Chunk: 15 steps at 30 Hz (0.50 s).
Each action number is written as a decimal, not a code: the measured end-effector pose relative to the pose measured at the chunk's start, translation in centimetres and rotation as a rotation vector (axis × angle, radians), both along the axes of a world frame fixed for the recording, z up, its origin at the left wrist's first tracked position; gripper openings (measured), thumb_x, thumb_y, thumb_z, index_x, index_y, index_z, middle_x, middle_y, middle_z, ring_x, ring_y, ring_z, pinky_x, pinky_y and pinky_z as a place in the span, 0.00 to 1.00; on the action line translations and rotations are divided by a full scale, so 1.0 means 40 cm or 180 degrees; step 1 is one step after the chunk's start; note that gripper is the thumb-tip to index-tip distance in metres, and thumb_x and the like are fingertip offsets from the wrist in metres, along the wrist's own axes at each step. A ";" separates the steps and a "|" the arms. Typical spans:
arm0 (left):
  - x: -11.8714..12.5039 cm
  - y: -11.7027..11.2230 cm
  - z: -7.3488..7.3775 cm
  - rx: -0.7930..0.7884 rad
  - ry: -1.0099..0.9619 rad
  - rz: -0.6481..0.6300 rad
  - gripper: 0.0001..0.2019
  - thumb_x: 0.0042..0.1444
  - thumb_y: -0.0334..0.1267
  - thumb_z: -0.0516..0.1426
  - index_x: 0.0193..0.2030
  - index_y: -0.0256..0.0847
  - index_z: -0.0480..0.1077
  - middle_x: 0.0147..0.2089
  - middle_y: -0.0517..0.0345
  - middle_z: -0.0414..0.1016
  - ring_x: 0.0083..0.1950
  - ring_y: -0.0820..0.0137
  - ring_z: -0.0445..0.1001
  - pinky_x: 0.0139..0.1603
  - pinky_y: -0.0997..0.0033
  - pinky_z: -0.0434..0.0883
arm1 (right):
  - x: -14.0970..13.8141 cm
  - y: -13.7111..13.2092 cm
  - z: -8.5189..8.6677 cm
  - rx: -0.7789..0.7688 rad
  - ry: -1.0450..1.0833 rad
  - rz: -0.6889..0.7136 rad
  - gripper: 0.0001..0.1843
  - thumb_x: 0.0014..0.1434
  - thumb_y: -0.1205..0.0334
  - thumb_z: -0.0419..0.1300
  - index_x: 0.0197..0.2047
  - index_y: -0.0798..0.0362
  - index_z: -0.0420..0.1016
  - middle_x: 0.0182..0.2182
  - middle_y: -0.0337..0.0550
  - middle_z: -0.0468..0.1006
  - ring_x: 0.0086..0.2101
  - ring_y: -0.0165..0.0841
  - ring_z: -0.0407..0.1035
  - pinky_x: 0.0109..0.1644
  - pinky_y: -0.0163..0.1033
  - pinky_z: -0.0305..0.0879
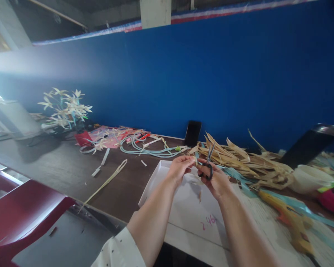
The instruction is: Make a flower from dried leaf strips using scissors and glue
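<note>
The left hand (179, 167) pinches a light, probably brittle husk strip (195, 160) near its end while the right hand (215, 180) grips scissors (209, 163).

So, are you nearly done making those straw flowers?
Not nearly, it seems. Done: a bunch of pale straw flowers stands at the far left. In hand: the left hand pinches a small dry strip while the right hand holds scissors at it, above the white tray. Left: a big pile of dry husks lies uncut beside the tray, and the yellow glue gun lies untouched.
</note>
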State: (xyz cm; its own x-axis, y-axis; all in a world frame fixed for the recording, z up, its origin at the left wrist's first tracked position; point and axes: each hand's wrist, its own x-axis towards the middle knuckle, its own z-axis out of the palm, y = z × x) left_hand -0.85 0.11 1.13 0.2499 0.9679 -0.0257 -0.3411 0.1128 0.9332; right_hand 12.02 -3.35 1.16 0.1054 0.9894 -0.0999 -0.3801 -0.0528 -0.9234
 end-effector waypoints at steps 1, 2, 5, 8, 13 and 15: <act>0.000 0.001 -0.001 0.0005 0.0029 -0.0004 0.15 0.41 0.46 0.62 0.31 0.37 0.72 0.28 0.58 0.69 0.29 0.78 0.64 0.31 0.77 0.59 | -0.001 0.000 0.000 -0.0017 0.0008 -0.0019 0.25 0.35 0.62 0.70 0.40 0.53 0.73 0.20 0.35 0.68 0.22 0.25 0.61 0.20 0.28 0.50; 0.001 0.001 -0.002 0.0013 0.0058 -0.0012 0.15 0.41 0.46 0.62 0.31 0.37 0.72 0.28 0.58 0.69 0.30 0.78 0.64 0.31 0.77 0.59 | -0.001 0.000 0.000 -0.0024 0.0010 -0.0033 0.25 0.35 0.63 0.70 0.41 0.53 0.73 0.20 0.35 0.68 0.22 0.25 0.61 0.20 0.28 0.50; -0.001 0.000 -0.001 0.0071 0.0095 -0.0037 0.16 0.41 0.47 0.62 0.34 0.38 0.74 0.29 0.58 0.69 0.30 0.77 0.64 0.31 0.77 0.59 | 0.000 0.001 -0.002 0.0033 -0.0009 0.0018 0.24 0.36 0.62 0.70 0.41 0.53 0.73 0.20 0.35 0.68 0.22 0.25 0.61 0.20 0.28 0.50; -0.006 -0.003 0.003 0.0161 -0.0014 -0.0186 0.16 0.43 0.46 0.61 0.37 0.38 0.75 0.31 0.56 0.70 0.31 0.77 0.64 0.31 0.78 0.59 | 0.003 0.001 -0.005 0.0130 0.0049 0.0168 0.22 0.40 0.61 0.68 0.40 0.53 0.73 0.21 0.36 0.68 0.23 0.25 0.62 0.20 0.28 0.50; -0.013 -0.011 0.012 0.0209 -0.0349 -0.0642 0.17 0.45 0.45 0.61 0.41 0.37 0.74 0.34 0.54 0.71 0.31 0.78 0.65 0.31 0.78 0.60 | 0.008 -0.001 -0.003 0.0130 0.0302 0.0402 0.13 0.43 0.61 0.67 0.34 0.52 0.73 0.22 0.36 0.68 0.23 0.25 0.61 0.20 0.28 0.49; -0.015 -0.017 0.019 0.0239 -0.0458 -0.0815 0.19 0.45 0.45 0.61 0.41 0.36 0.73 0.37 0.51 0.72 0.33 0.76 0.67 0.34 0.75 0.62 | 0.011 -0.003 -0.003 0.0109 0.0377 0.0506 0.12 0.42 0.61 0.67 0.32 0.52 0.72 0.22 0.37 0.69 0.24 0.26 0.62 0.19 0.28 0.50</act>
